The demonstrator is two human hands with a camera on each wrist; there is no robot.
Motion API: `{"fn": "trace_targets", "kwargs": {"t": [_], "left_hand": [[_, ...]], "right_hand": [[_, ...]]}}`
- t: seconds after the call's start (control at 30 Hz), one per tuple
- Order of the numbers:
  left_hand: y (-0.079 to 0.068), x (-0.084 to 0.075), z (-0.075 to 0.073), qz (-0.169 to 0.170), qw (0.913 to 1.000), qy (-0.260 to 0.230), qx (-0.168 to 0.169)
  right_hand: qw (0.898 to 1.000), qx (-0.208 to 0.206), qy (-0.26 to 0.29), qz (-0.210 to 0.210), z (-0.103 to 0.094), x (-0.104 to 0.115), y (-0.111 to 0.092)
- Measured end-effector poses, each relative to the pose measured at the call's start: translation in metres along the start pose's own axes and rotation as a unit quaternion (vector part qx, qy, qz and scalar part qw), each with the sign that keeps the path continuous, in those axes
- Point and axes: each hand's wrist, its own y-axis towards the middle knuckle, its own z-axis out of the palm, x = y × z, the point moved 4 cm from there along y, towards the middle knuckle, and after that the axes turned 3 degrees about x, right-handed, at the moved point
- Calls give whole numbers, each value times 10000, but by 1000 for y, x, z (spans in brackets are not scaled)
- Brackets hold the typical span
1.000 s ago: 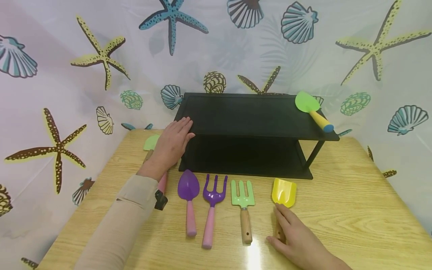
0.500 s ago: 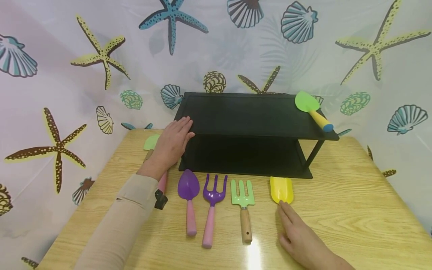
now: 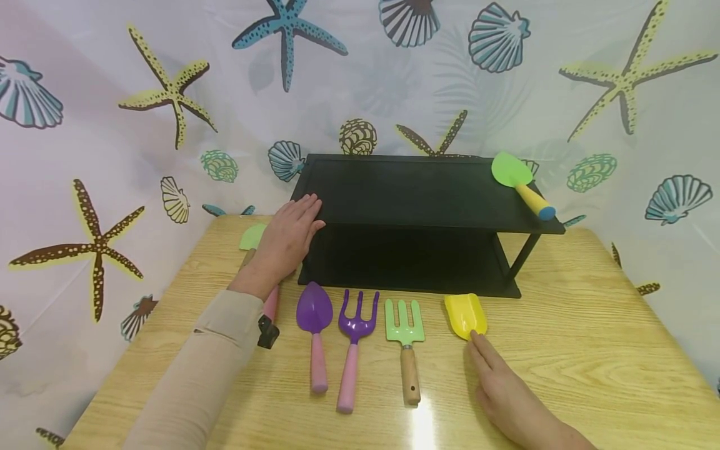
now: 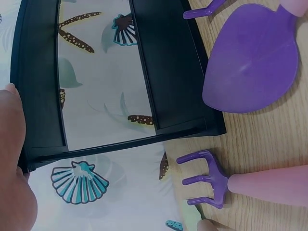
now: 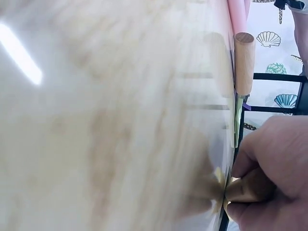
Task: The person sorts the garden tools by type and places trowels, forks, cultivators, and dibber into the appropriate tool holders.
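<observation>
Two hands busy | right hand (image 3: 504, 392) pinches yellow shovel (image 3: 465, 315) by its wooden handle (image 5: 251, 186), in front of black rack (image 3: 405, 194) | left hand (image 3: 288, 242): fingers straight, together, on rack | best: hold snug, move slowly, don't bump green fork (image 3: 405, 332)

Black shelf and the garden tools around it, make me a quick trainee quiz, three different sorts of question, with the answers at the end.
1. Which tool lies on top of the black shelf?
2. True or false: the left hand is gripping the purple trowel.
3. Fill the gap: the right hand holds the yellow scoop by its ____ handle.

Key:
1. The lime-green trowel.
2. False; it rests on the shelf's left end.
3. Wooden.
</observation>
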Motion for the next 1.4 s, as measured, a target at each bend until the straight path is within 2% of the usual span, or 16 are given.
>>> {"fn": "trace_targets", "kwargs": {"t": [0.17, 0.33, 0.63, 0.9, 1.2, 1.4], "left_hand": [[0, 1, 1, 13, 10000, -1, -43], [1, 1, 1, 29, 10000, 0, -66], [1, 0, 1, 7, 10000, -12, -47], [1, 1, 1, 46, 9999, -7, -106], [0, -1, 0, 29, 9999, -26, -122], [0, -1, 0, 35, 9999, -58, -119]], "right_hand": [[9996, -235, -57, -111, -3, -2, 0], [9995, -293, 58, -85, -7, -4, 1], [9956, -770, -71, -533, -17, -6, 1], [9849, -1346, -172, -1078, -35, -8, 7], [9857, -1300, -218, -1048, -59, -7, 15], [9807, -1301, -469, -1381, -72, -6, 20]]}}
